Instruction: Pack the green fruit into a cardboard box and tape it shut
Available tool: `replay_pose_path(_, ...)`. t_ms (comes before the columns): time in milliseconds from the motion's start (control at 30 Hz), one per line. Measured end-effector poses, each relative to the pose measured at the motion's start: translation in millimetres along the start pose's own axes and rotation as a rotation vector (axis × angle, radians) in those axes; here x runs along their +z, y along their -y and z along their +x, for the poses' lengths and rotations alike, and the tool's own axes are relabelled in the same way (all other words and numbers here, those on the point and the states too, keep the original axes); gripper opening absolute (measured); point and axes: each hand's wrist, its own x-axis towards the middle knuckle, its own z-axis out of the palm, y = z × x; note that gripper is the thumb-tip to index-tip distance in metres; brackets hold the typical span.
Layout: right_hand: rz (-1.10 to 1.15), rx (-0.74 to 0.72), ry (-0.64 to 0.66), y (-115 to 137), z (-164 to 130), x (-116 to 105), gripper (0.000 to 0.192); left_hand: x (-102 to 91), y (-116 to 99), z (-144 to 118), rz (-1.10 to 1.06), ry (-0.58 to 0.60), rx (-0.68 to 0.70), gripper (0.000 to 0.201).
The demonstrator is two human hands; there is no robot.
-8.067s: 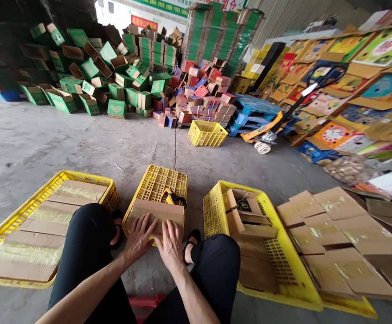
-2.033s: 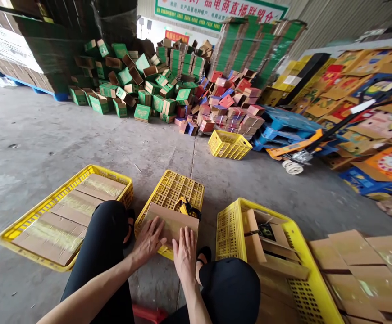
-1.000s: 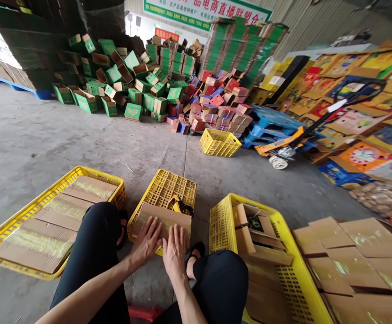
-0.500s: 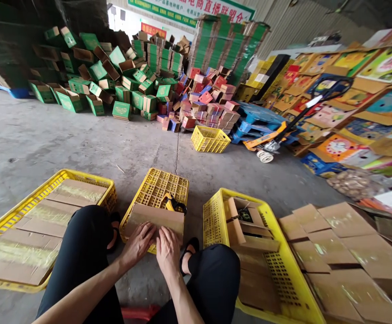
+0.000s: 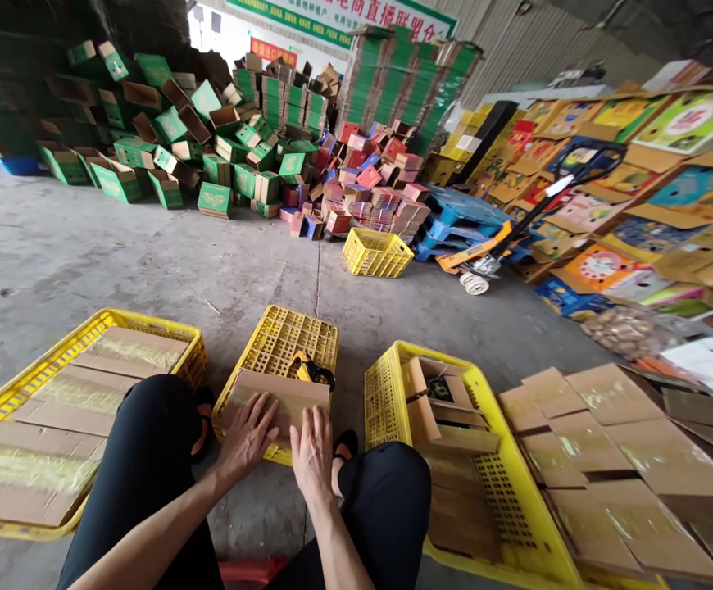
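I had both palms flat on the box (image 5: 283, 395), left hand (image 5: 247, 434) and right hand (image 5: 312, 447) with fingers spread, pressing rather than gripping. The box lay on the upturned crate (image 5: 288, 344) between my knees; its near edge was hidden under my hands. A yellow tool (image 5: 311, 370) peeked out behind it, too covered to make out.

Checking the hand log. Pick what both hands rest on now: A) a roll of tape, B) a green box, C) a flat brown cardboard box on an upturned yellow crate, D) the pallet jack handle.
C: the left hand and right hand lie flat on the brown cardboard box atop the yellow crate.
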Motion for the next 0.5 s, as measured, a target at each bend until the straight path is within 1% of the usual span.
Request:
replay_pose_path(67,0.017,-0.021,0.037,9.7,1.4,3.8,0.053,2.3,-0.2,0.8,0.014,-0.018,-0.017,0.059)
replay_pose_path(167,0.071,-0.073,0.121,20.2,7.6,3.2,0.05,2.9,2.8,3.4,0.051,-0.04,-0.073,0.058)
replay_pose_path(267,0.105,-0.13,0.198,24.2,15.0,-1.3,0.054,2.0,7.5,6.2,0.081,-0.034,-0.082,0.056)
replay_pose_path(433,0.102,-0.128,0.249,23.4,17.8,-1.5,0.058,2.6,11.5,5.9,0.094,-0.029,-0.047,0.055)
replay_pose_path(500,0.082,-0.082,0.235,19.9,17.3,2.3,0.056,3.4,13.9,4.5,0.105,-0.04,-0.057,0.056)
